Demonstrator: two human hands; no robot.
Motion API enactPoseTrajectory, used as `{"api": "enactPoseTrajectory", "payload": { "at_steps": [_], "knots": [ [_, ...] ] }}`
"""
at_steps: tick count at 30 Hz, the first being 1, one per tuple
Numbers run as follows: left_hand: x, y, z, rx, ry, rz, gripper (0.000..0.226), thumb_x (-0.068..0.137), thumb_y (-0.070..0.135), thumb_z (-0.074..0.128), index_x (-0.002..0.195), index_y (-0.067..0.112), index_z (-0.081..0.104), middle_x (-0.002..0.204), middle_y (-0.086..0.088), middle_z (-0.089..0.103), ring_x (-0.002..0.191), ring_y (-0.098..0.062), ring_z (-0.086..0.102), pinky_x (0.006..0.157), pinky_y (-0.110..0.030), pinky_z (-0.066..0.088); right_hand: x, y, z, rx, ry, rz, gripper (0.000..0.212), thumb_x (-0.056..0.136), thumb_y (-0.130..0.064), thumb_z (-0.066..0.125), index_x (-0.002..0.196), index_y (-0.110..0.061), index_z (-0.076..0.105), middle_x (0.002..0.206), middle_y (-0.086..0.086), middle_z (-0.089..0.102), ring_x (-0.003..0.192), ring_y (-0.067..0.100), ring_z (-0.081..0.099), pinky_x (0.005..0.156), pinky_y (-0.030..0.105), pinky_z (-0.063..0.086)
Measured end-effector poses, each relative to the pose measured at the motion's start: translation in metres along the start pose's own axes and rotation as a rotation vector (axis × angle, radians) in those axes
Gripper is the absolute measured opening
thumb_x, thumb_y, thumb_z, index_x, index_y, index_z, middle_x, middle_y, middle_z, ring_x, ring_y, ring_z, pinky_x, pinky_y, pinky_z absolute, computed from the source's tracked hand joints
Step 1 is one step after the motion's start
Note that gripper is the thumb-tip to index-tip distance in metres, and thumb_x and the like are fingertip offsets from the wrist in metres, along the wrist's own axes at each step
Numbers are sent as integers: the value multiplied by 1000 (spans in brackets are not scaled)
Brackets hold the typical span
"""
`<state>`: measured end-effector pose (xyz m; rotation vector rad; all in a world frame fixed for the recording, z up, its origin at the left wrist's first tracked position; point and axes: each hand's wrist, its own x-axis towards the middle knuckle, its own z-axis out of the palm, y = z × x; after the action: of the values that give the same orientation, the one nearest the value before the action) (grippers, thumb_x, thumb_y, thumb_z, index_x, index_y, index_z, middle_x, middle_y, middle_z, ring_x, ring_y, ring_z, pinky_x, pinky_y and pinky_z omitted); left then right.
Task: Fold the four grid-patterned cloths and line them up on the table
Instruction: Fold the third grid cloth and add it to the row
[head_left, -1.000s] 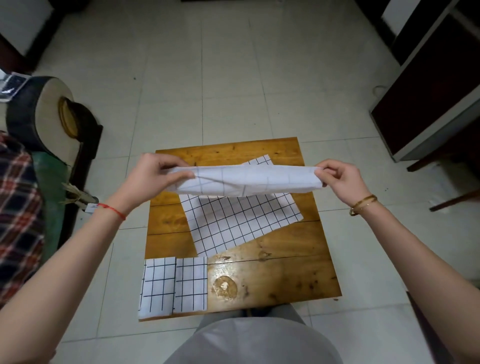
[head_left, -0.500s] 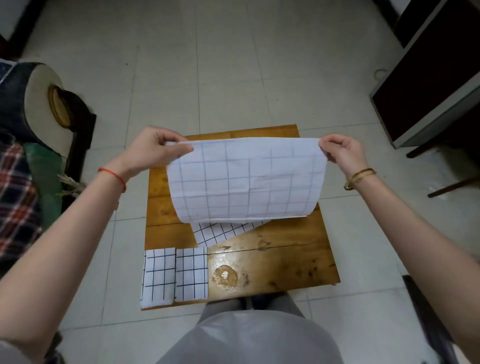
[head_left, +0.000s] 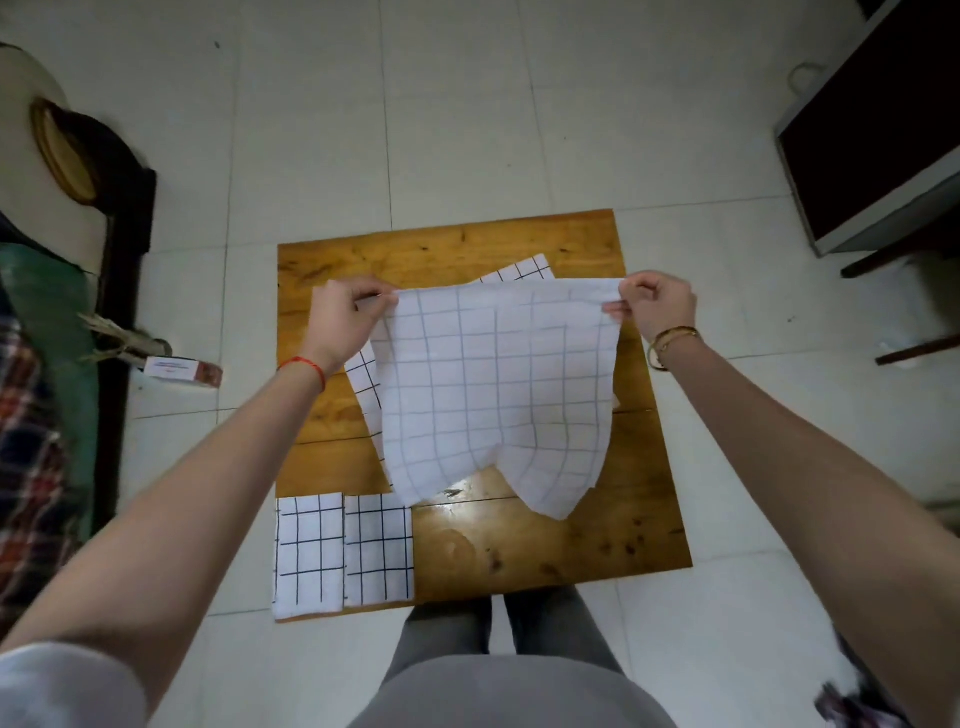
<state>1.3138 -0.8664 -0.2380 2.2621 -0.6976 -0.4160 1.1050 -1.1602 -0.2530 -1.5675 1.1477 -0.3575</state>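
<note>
Above small square wooden table (head_left: 597, 525): white grid-patterned cloth with faint grey lines (head_left: 493, 384), hanging open, top corners pinched, lower edge sagging in two lobes. Left hand (head_left: 345, 317), red string at wrist: fingers and thumb curled on left top corner. Right hand (head_left: 657, 306), gold bangle at wrist: same pinch on right top corner. Beneath hanging piece, flat on wood: another unfolded white cloth with black grid (head_left: 363, 382), mostly hidden. At near left table corner, side by side and touching: two folded black-grid cloths (head_left: 310, 556) (head_left: 379, 551), leftmost overhanging table edge.
</note>
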Motion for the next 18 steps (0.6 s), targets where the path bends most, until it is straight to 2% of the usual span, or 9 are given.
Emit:
{"api": "enactPoseTrajectory", "payload": {
  "at_steps": [4, 7, 11, 14, 18],
  "knots": [
    [10, -12, 10, -2, 16, -24, 17, 90, 17, 64, 100, 8, 75, 101, -3, 73, 94, -10, 63, 72, 2, 37, 12, 7, 11, -54, 29, -27, 17, 86, -6, 58, 70, -11, 63, 66, 3, 63, 68, 25, 72, 68, 32, 58],
    [19, -12, 10, -25, 90, 16, 19, 91, 20, 64, 101, 7, 75, 102, 3, 70, 96, -8, 62, 79, -1, 40, 18, 2, 16, -31, 75, -116, 12, 86, -8, 58, 77, -6, 65, 68, 0, 64, 71, 17, 72, 70, 28, 58],
    [34, -11, 9, -55, 131, 53, 19, 91, 22, 63, 102, 12, 75, 103, 2, 72, 96, -3, 63, 87, -14, 47, 28, -7, 20, -32, 102, -180, 13, 87, -8, 57, 78, -6, 66, 70, -2, 64, 68, 7, 71, 66, 21, 57],
    [39, -10, 11, -56, 136, 52, 18, 91, 21, 63, 102, 13, 75, 102, 7, 69, 95, 4, 60, 85, -5, 43, 35, -5, 21, -73, 92, -182, 16, 86, -12, 55, 80, -5, 68, 70, -1, 66, 69, 8, 71, 68, 24, 58],
    [30, -21, 20, -33, 68, 48, 18, 93, 20, 62, 103, 12, 75, 102, 5, 69, 97, -5, 61, 82, -1, 41, 34, 10, 20, -73, 47, -133, 15, 88, -12, 56, 83, -5, 68, 74, -1, 67, 73, 13, 72, 69, 23, 57]
  ]
}}
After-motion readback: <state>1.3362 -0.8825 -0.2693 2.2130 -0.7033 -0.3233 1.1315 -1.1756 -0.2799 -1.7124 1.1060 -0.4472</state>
